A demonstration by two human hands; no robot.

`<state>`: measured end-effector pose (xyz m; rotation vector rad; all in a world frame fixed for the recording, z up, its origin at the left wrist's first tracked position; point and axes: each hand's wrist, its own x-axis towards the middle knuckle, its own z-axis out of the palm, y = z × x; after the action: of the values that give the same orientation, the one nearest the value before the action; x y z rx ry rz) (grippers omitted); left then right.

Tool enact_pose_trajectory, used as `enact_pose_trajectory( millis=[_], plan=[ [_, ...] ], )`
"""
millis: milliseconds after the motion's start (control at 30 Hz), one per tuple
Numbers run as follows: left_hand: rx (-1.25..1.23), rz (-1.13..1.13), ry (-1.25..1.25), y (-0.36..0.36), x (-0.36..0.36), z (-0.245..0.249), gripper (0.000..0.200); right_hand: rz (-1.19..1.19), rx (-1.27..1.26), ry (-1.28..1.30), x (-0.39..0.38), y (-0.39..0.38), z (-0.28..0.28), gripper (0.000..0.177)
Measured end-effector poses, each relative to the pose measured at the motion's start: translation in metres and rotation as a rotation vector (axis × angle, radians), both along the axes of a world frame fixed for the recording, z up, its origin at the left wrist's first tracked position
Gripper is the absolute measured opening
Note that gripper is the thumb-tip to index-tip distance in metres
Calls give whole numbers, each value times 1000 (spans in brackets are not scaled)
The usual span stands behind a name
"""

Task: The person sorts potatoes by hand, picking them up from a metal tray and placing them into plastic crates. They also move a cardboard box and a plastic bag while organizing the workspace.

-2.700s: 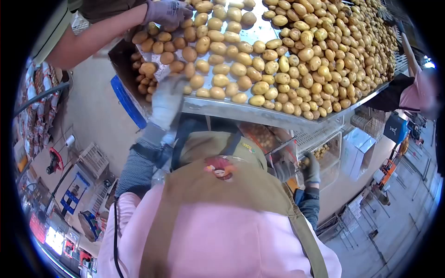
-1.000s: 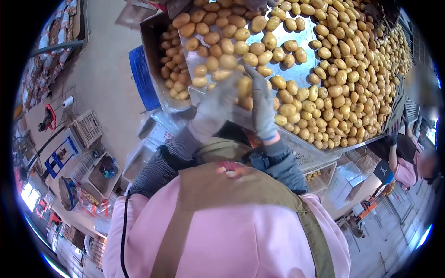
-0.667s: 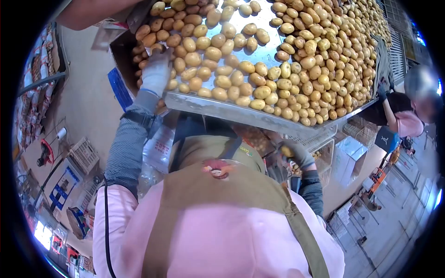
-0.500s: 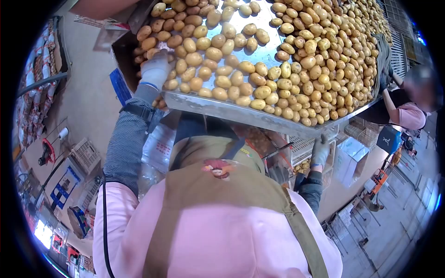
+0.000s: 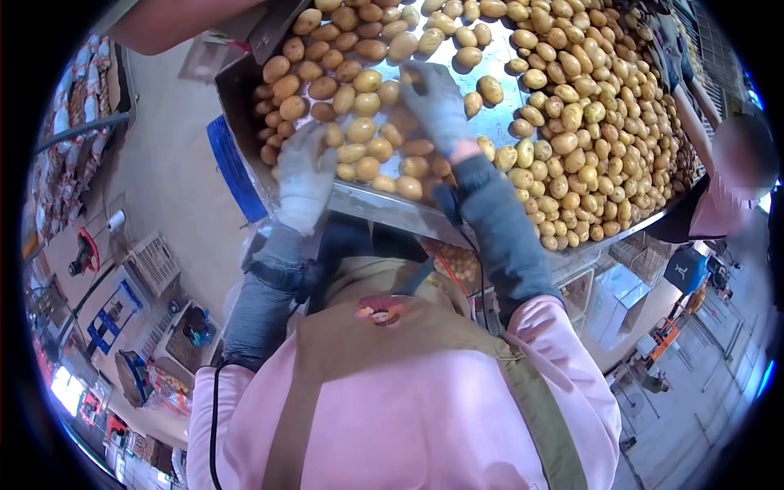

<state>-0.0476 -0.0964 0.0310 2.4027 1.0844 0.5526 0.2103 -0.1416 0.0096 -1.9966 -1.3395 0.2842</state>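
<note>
Many yellow-brown potatoes (image 5: 380, 149) lie on a shiny metal sorting table (image 5: 392, 208) with a raised front rim. My left hand (image 5: 306, 181), in a pale work glove, rests over the rim at the table's left front, its fingers spread against potatoes there. My right hand (image 5: 438, 108), also gloved, reaches over the rim among the potatoes in the middle. Its fingers are bent but apart, touching potatoes, and slightly blurred. Neither hand visibly lifts a potato.
A denser heap of potatoes (image 5: 588, 139) covers the table's right side. A co-worker (image 5: 719, 192) stands at the far right with hands near the heap. A blue plastic piece (image 5: 234, 169) hangs by the left corner. Crates (image 5: 153, 263) stand on the floor at left.
My right hand has risen from below the table's right front and moved left onto the potatoes. My left hand has shifted right and down towards the rim. The view has shifted slightly.
</note>
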Motion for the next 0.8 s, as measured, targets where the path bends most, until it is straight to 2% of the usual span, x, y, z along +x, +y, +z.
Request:
enact_pose_trajectory(
  millis=[67,100,133,200,300,333,367,400,467,533,567,600,667,733,800],
  plan=[
    [-379,67,-219,-5,5,3,37,-117,25,364,-27,-19,22,41],
    [-572,98,-329,-9,7,5,37,-173,-36,810,-47,-27,45,40],
    [-844,178,-373,-16,11,13,36,-58,-135,817,-65,-38,41,42],
    [-1366,333,-471,-17,21,33,33,359,-222,198,-87,-44,51,48],
    [-1340,527,-466,2,-2,16,30,222,-408,-54,-63,-33,26,54],
    [-1331,587,-457,11,-13,14,30,74,-123,-391,-56,-31,-4,56],
    [-1072,490,-347,15,-22,14,31,50,-119,-248,-48,-10,1,57],
    [-818,387,-233,19,-28,14,34,61,-182,-319,-45,10,-1,58],
    [-946,585,-436,37,-29,-19,43,21,-206,-441,-63,46,-17,59],
    [-927,592,-458,46,-28,-49,51,184,-336,-434,-83,52,-16,62],
    [-918,599,-476,50,-26,-60,55,426,-437,-588,-95,44,-8,62],
    [-922,572,-456,53,-31,-68,58,419,-245,-340,-111,17,4,59],
    [-929,520,-424,58,-41,-80,65,385,-158,-325,-118,-33,2,53],
    [-743,439,-53,56,-34,-66,81,314,-299,-387,-111,-70,0,50],
    [-649,358,50,53,-34,-64,86,262,-351,-321,-101,-94,12,52]
  ],
)
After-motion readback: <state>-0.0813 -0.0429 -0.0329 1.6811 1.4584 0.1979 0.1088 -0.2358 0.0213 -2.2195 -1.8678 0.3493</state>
